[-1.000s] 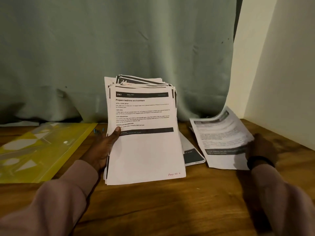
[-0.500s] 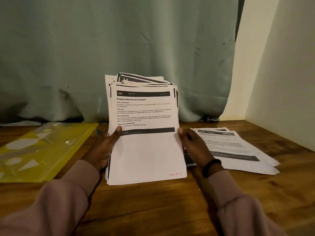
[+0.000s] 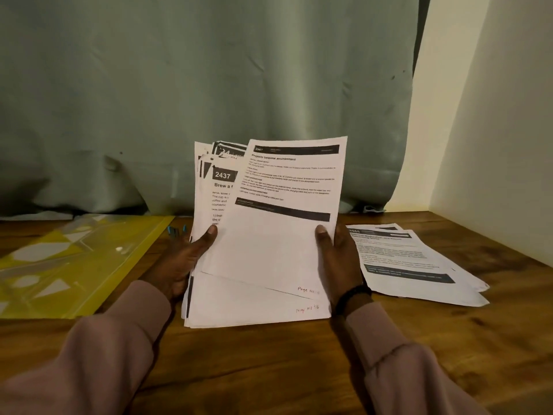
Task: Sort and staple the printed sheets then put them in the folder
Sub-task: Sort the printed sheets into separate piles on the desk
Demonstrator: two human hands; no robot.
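Paper fills the middle of the head view: the left hand (image 3: 182, 259) grips a thick stack (image 3: 239, 307) of printed sheets, propped on the wooden table (image 3: 269, 369), thumb across the front, while the right hand (image 3: 339, 259) pinches the top sheet (image 3: 287, 223) by its right edge, lifted and skewed off the stack so a page headed 2437 shows beneath. Well left lies a yellow folder (image 3: 74, 265) flat on the table, with small blue things (image 3: 175, 230), too small to tell, just beside its corner; a loose pile (image 3: 419, 265) of sheets lies right of the right hand.
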